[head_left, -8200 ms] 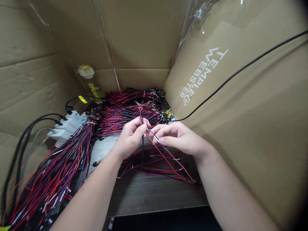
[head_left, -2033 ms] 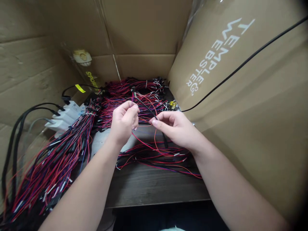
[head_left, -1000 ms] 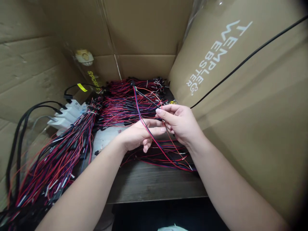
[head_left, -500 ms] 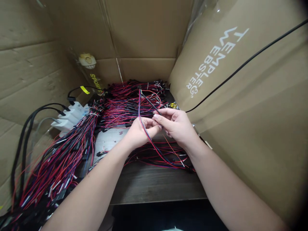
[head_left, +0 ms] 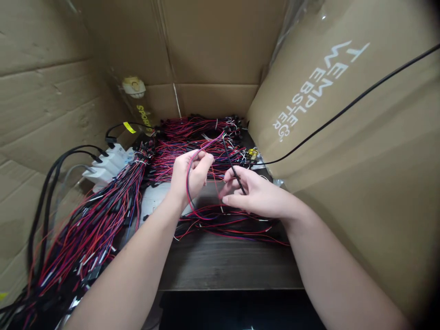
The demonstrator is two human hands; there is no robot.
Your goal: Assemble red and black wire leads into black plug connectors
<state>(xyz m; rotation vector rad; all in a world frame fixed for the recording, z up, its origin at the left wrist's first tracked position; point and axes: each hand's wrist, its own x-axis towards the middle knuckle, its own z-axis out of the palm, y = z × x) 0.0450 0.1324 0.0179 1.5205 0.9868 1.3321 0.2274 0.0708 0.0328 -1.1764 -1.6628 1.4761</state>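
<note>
The step looks like separating strands above the table (head_left: pixel 233 268) — the left hand (head_left: pixel 210 158) pinches a thin red wire (head_left: pixel 216 181); a black cable (head_left: pixel 230 160) crosses the right hand (head_left: pixel 252 192), its grip unclear; next probably calls for gentle tension.

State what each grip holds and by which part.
The left grip seems to pinch a thin red wire at the top of its visible stretch. A black cable lies across the right grip; whether it is clasped cannot be told.

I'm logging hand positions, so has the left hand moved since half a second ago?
Yes. Judged against the white power strip, the left hand has moved left, toward it.
</note>
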